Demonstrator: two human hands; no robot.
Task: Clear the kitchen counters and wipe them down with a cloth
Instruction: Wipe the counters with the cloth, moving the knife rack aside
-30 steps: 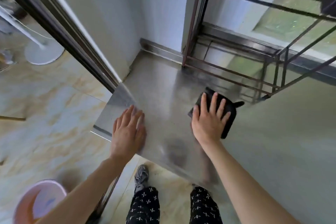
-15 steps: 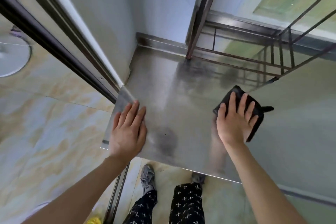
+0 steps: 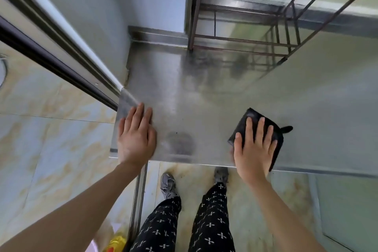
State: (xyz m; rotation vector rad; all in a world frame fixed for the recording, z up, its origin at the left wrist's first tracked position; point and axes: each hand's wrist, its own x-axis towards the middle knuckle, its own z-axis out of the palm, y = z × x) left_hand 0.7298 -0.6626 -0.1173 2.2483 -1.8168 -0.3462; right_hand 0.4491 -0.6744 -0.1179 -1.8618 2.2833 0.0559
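A bare stainless steel counter [image 3: 204, 98] fills the middle of the head view. My right hand [image 3: 253, 149] lies flat with straight fingers on a folded black cloth [image 3: 276, 129] and presses it onto the steel near the front edge. Part of the cloth shows beyond my fingertips and on the right side. My left hand [image 3: 136, 139] rests flat, fingers straight, on the counter's front left corner and holds nothing.
A dark metal rack [image 3: 245, 43] stands at the back of the counter against a window. A wall [image 3: 92, 16] and sliding door frame [image 3: 51, 55] border the left side. My legs and shoes [image 3: 167, 186] stand on the tiled floor [image 3: 51, 139] below the front edge.
My right hand has slid the black cloth to the right and toward the front edge. My left hand stays on the left corner. The view has tilted further down.
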